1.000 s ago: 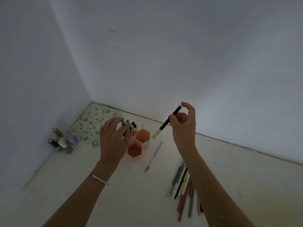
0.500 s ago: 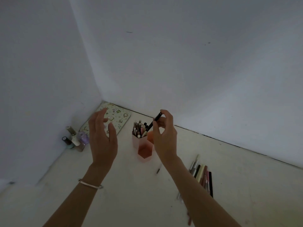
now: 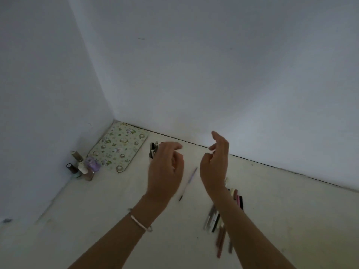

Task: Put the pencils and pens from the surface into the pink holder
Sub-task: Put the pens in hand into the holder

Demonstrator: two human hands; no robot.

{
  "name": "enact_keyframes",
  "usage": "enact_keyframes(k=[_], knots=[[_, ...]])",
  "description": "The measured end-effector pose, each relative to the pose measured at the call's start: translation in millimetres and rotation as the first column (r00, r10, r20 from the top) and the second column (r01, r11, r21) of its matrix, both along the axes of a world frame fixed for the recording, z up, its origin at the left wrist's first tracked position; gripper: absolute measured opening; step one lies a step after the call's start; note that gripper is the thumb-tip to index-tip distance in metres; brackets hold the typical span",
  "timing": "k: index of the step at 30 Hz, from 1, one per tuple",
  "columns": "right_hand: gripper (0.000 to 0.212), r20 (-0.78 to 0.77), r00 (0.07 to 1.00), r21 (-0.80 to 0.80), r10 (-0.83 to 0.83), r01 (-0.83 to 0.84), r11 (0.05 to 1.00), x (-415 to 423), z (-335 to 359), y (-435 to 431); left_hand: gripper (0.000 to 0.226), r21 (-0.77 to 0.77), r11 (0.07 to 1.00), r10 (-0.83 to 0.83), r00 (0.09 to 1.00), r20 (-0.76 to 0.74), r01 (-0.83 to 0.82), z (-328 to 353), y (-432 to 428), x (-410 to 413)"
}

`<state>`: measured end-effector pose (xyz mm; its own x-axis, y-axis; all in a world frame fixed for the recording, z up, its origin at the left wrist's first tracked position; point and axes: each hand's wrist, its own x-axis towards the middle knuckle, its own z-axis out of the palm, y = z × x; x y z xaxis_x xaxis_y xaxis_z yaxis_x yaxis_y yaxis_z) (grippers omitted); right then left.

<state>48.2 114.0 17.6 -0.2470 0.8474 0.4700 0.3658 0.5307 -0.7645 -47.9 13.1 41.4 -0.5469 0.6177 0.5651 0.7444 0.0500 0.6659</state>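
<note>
1. Mostly hidden behind the left hand (image 3: 165, 171), the pink holder cannot be seen directly; only a cluster of dark and pale pen tops (image 3: 153, 149) pokes out above and to the left of the hand's knuckles, standing upright near the back wall.
2. The left hand hovers over that spot with its back to the camera and its fingers (image 3: 175, 146) loosely curled and slightly apart, gripping nothing that can be seen; a thin pale bracelet (image 3: 139, 223) circles the wrist.
3. The right hand (image 3: 215, 167) is raised just to the right of the left, palm turned inward, fingers spread and empty.
4. Between the two hands a slim lilac pen with a dark tip (image 3: 188, 183) lies alone on the pale table (image 3: 97, 220), slanting from upper right to lower left.
5. A row of pens and pencils in grey, black, cream, pink and brown (image 3: 214, 220) lies side by side on the table, partly covered by the right forearm.
6. Farther left, a flat floral-patterned pouch in pale green (image 3: 118, 147) lies in the corner where the two white walls meet.
7. Just left of the pouch, a small group of nail-polish bottles (image 3: 83, 166) stands against the left wall.
</note>
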Motion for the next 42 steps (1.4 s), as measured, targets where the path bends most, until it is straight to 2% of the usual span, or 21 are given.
enact_keyframes(k=[2, 3, 5, 7, 9, 11, 14, 16, 18, 20, 21, 24, 27, 32, 36, 39, 42], knots=[[0.066, -0.054, 0.995, -0.025, -0.086, 0.084, 0.996, 20.9, 8.0, 13.3, 0.02, -0.23, 0.965, -0.146, 0.986, -0.081, 0.124, -14.4, 17.9, 36.2], [0.063, -0.063, 0.991, -0.031, -0.116, 0.114, 0.993, 30.8, 10.5, 17.6, 0.026, -0.355, 0.923, -0.185, 0.98, -0.071, 0.148, -26.2, 26.9, 49.4], [0.052, -0.06, 0.984, -0.041, -0.166, 0.163, 0.986, 53.7, 12.7, 23.8, 0.035, -0.599, 0.794, -0.19, 0.979, -0.079, 0.106, -53.9, 45.1, 67.3], [0.047, -0.04, 0.98, -0.059, -0.196, 0.194, 0.979, 76.7, 11.1, 26.2, 0.037, -0.749, 0.663, -0.181, 0.971, -0.157, 0.003, -76.0, 55.7, 75.6], [0.047, -0.01, 0.978, -0.068, -0.207, 0.206, 0.976, 95.5, 5.7, 25.5, 0.036, -0.806, 0.586, -0.186, 0.954, -0.236, -0.085, -88.4, 58.8, 78.7], [0.047, 0.02, 0.974, -0.08, -0.224, 0.225, 0.971, 115.1, -2.9, 25.7, 0.034, -0.797, 0.578, -0.162, 0.933, -0.322, -0.175, -97.9, 61.2, 82.3], [0.049, 0.031, 0.967, -0.15, -0.253, 0.255, 0.955, 132.6, -15.1, 25.1, 0.041, -0.833, 0.529, -0.191, 0.933, -0.305, -0.164, -111.8, 65.4, 78.4], [0.048, 0.049, 0.968, -0.19, -0.247, 0.252, 0.949, 137.1, -21.9, 23.7, 0.049, -0.831, 0.54, -0.223, 0.929, -0.295, -0.134, -114.1, 67.7, 74.1], [0.046, 0.088, 0.966, -0.211, -0.242, 0.256, 0.943, 138.8, -26.2, 24.7, 0.054, -0.819, 0.571, -0.22, 0.95, -0.224, -0.061, -107.7, 68.9, 70.3], [0.038, 0.19, 0.948, -0.279, -0.254, 0.3, 0.912, 142.2, -29.5, 31.5, 0.06, -0.731, 0.68, -0.18, 0.98, -0.08, 0.065, -93.3, 74.4, 67.4], [0.033, 0.289, 0.926, -0.334, -0.241, 0.334, 0.881, 145.1, -31.4, 35.8, 0.064, -0.651, 0.748, -0.17, 0.985, 0.008, 0.134, -82.9, 78.3, 66.2], [0.025, 0.583, 0.813, -0.503, -0.02, 0.379, 0.777, 157.4, -41.0, 40.9, 0.075, -0.408, 0.882, -0.183, 0.969, 0.163, 0.235, -51.5, 88.5, 65.9], [0.022, 0.717, 0.678, -0.523, 0.161, 0.37, 0.768, 161.2, -51.4, 29.0, 0.073, -0.316, 0.918, -0.181, 0.962, 0.204, 0.24, -32.5, 93.2, 65.4], [0.008, 0.735, 0.65, -0.525, 0.192, 0.367, 0.768, 158.5, -67.3, 18.9, 0.065, -0.259, 0.944, -0.152, 0.967, 0.207, 0.204, -20.5, 87.9, 65.6], [0.015, 0.724, 0.666, -0.532, 0.179, 0.373, 0.76, 158.3, -69.7, 17.5, 0.062, -0.216, 0.961, -0.119, 0.965, 0.234, 0.171, -17.5, 75.8, 62.0], [0.026, 0.652, 0.753, -0.534, 0.088, 0.373, 0.759, 152.3, -49.8, 28.7, 0.061, -0.115, 0.985, -0.097, 0.969, 0.227, 0.126, -6.6, 66.5, 50.6], [0.022, 0.474, 0.88, -0.573, -0.019, 0.324, 0.753, 134.2, -12.2, 47.2, 0.058, -0.023, 1.0, -0.003, 0.995, 0.1, 0.005, 7.7, 61.9, 22.0]])
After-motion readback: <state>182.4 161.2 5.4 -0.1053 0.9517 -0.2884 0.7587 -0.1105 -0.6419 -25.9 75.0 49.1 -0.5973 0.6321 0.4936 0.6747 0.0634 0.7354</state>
